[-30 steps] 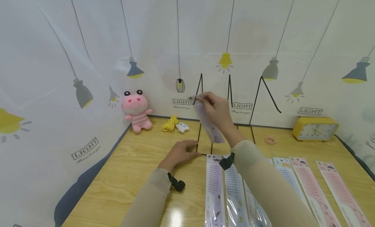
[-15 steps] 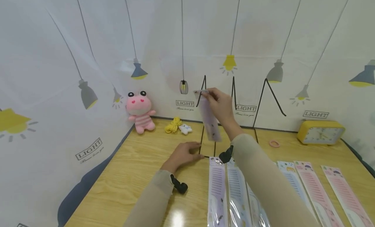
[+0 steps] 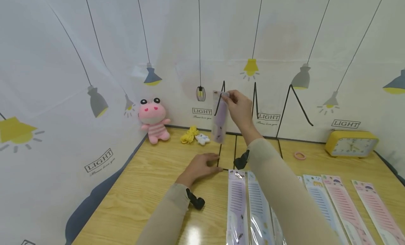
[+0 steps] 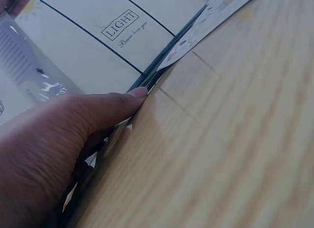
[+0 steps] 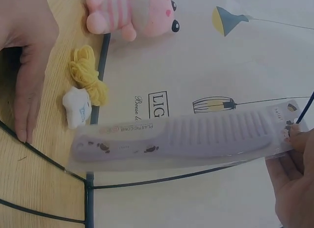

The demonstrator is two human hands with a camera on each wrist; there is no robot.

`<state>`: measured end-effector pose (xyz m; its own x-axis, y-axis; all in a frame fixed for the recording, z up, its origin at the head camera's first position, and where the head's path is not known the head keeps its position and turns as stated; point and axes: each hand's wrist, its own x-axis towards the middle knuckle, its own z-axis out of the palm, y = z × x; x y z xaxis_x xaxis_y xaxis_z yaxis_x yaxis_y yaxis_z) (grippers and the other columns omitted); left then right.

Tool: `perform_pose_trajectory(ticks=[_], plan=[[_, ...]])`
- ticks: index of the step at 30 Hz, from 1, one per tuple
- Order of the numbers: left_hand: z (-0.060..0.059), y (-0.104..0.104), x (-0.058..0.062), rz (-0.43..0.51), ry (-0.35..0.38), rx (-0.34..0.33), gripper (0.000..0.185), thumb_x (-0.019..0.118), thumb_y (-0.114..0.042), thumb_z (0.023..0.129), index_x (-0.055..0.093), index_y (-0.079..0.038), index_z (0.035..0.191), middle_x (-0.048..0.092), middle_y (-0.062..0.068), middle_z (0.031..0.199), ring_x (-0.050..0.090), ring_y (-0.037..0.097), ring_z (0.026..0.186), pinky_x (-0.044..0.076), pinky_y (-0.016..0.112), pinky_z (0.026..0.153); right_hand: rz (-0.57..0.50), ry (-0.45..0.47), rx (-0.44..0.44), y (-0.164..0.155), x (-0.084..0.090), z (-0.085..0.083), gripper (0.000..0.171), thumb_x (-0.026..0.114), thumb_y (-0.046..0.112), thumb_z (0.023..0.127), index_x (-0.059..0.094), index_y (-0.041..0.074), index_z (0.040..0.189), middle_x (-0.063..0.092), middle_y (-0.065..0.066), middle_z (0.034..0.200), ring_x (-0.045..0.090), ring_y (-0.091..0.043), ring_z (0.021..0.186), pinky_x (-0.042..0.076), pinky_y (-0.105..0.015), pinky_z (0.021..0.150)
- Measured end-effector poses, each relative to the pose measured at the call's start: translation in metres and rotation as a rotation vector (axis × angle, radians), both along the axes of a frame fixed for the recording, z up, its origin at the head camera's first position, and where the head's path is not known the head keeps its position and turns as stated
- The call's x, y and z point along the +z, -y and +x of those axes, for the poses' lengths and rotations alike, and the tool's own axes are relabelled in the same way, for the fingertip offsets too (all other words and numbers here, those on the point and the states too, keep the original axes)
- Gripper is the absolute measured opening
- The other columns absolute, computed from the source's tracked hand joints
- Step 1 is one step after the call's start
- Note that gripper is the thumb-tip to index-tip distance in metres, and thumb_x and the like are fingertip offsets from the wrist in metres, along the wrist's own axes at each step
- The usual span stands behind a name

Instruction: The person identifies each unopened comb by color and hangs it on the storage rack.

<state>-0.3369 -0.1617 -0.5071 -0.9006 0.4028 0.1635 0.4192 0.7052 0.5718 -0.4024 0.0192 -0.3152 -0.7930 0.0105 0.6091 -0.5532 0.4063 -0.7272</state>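
Observation:
My right hand (image 3: pixel 239 106) pinches the top end of a clear-wrapped purple comb (image 3: pixel 219 122). The comb hangs upright at the leftmost prong of a black wire rack (image 3: pixel 283 111). That prong crosses in front of the wrapper's top; whether it passes through a hole I cannot tell. In the right wrist view the comb (image 5: pixel 216 137) lies across the picture, teeth toward the hand. My left hand (image 3: pixel 199 166) rests on the table by the rack's base, its fingers fairly straight and touching the base wire. In the left wrist view its thumb (image 4: pixel 117 105) lies along the tabletop.
Wrapped combs lie in a row at the front: purple (image 3: pixel 236 202), blue (image 3: pixel 259 202) and pink (image 3: pixel 343 202), some behind my right sleeve. Along the back stand a pink plush toy (image 3: pixel 153 116), yellow cord (image 3: pixel 189 135), a small white toy (image 3: pixel 202 139), a pink ring (image 3: pixel 300 155) and a yellow clock (image 3: pixel 352 143).
The right hand has raised the purple comb slightly, and the comb has swung from a slant to nearly upright at the prong. My left hand stays by the base; the view has shifted a little.

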Motion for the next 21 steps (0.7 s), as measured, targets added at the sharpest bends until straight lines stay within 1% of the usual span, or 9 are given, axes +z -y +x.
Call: perform_pose_trajectory(ticks=[7,11,15,18,21], plan=[[0.000,-0.002,-0.001,0.010,0.003,-0.012,0.063,0.073,-0.052,0.088,0.061,-0.020,0.141,0.055,-0.003,0.146,0.047,0.019,0.138,0.034,0.038,0.117,0.020,0.064,-0.040,-0.001,0.007,-0.006,0.023,0.067,0.025,0.099,0.070,0.004,0.109,0.073,-0.010,0.102,0.069,-0.020,0.092,0.058,-0.032,0.079],[-0.001,-0.003,-0.001,0.019,0.006,-0.011,0.063,0.073,-0.052,0.088,0.061,-0.020,0.141,0.055,-0.004,0.146,0.047,0.019,0.138,0.034,0.038,0.117,0.020,0.089,-0.040,-0.002,0.008,-0.006,0.024,0.066,0.024,0.100,0.068,0.003,0.111,0.072,-0.010,0.104,0.068,-0.021,0.095,0.058,-0.033,0.081],[0.000,-0.002,-0.001,0.021,0.011,-0.004,0.064,0.072,-0.055,0.088,0.061,-0.021,0.141,0.055,-0.003,0.147,0.047,0.020,0.138,0.035,0.039,0.117,0.008,0.088,-0.044,-0.003,0.005,-0.004,0.026,0.065,0.026,0.100,0.068,0.003,0.112,0.071,-0.011,0.105,0.067,-0.021,0.096,0.058,-0.032,0.081],[0.000,-0.001,0.000,0.026,0.016,-0.001,0.064,0.072,-0.055,0.088,0.061,-0.021,0.141,0.055,-0.002,0.147,0.046,0.021,0.139,0.034,0.040,0.117,-0.022,0.071,-0.050,-0.004,0.000,-0.003,0.029,0.066,0.029,0.099,0.069,0.002,0.112,0.072,-0.011,0.105,0.068,-0.021,0.095,0.058,-0.032,0.081],[0.000,0.001,0.000,0.026,0.015,0.004,0.064,0.072,-0.056,0.088,0.061,-0.021,0.141,0.055,-0.002,0.147,0.047,0.022,0.139,0.034,0.041,0.117,-0.068,0.065,-0.042,-0.007,-0.005,-0.001,0.029,0.067,0.031,0.098,0.069,0.005,0.110,0.071,-0.009,0.102,0.067,-0.019,0.093,0.057,-0.031,0.079]])
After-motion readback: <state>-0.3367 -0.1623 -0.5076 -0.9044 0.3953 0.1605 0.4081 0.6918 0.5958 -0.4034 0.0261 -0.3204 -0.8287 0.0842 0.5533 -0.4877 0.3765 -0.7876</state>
